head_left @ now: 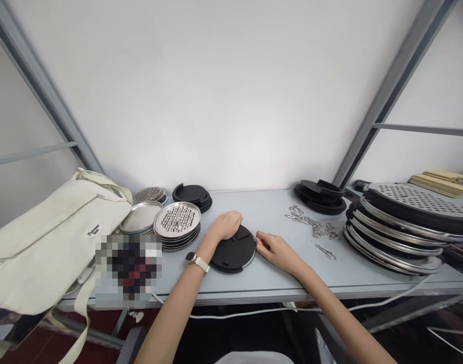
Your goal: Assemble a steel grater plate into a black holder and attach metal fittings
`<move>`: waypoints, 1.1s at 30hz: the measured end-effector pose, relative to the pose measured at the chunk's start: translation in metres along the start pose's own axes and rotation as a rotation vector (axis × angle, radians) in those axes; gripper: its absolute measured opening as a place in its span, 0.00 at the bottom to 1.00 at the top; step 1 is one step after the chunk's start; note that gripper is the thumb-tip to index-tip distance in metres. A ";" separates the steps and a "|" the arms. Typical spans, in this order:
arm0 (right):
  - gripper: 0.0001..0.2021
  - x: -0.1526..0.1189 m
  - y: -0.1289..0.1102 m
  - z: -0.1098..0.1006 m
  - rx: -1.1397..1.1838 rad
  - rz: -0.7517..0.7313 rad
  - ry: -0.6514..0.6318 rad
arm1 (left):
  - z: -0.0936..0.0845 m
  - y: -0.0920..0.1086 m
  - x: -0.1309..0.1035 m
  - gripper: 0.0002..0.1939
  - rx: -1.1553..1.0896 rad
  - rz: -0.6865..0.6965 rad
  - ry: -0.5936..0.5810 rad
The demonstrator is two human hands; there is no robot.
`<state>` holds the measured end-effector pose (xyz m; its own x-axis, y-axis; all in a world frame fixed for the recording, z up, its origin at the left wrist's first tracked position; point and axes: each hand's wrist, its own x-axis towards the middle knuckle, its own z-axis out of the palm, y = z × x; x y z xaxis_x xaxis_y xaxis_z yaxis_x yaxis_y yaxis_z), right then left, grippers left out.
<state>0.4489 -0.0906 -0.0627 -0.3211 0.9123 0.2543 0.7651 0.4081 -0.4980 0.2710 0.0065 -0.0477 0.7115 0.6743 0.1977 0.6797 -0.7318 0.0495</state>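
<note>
A black round disc (233, 255) with a raised flap and a thin silver rim lies flat on the table in front of me. My left hand (228, 225) is closed over its upper left edge, the fingertips hidden behind it. At the disc's right edge, my right hand (271, 247) is closed in a pinch. A bit of silver shows at those fingertips, too small to name. To the right lies a loose pile of metal wire clips (317, 226), with one clip (325, 252) apart from it. Left of the disc stands a stack of round metal grater plates (177, 221).
More black discs (193, 194) sit at the back, with another stack (318, 197) at the back right. A tall pile of large grater discs (398, 237) fills the right side. A cream bag (56, 242) leans at left. A white cable (246, 314) hangs along the front edge.
</note>
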 end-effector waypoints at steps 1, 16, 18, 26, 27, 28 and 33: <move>0.11 0.000 0.000 0.000 0.001 -0.002 0.003 | 0.000 0.000 0.000 0.15 0.001 0.003 0.001; 0.13 0.000 -0.001 -0.001 0.045 0.008 0.024 | 0.000 0.004 -0.001 0.15 -0.006 0.041 0.027; 0.13 -0.001 -0.001 -0.002 0.055 0.009 0.025 | 0.000 0.006 -0.002 0.15 -0.011 0.050 0.026; 0.13 0.001 0.000 0.001 0.056 0.011 0.026 | 0.000 0.010 -0.003 0.15 0.011 0.120 0.038; 0.13 0.002 0.000 0.003 0.050 0.011 0.031 | 0.000 0.011 -0.002 0.15 0.019 0.123 0.037; 0.13 0.004 0.000 0.005 0.041 0.013 0.037 | 0.000 0.011 -0.002 0.14 0.026 0.124 0.036; 0.12 0.007 -0.002 0.009 0.013 0.024 0.051 | -0.001 0.012 -0.003 0.14 0.029 0.123 0.025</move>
<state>0.4405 -0.0845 -0.0672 -0.2730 0.9191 0.2841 0.7649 0.3865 -0.5154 0.2766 -0.0041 -0.0462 0.7857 0.5763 0.2248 0.5924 -0.8056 -0.0051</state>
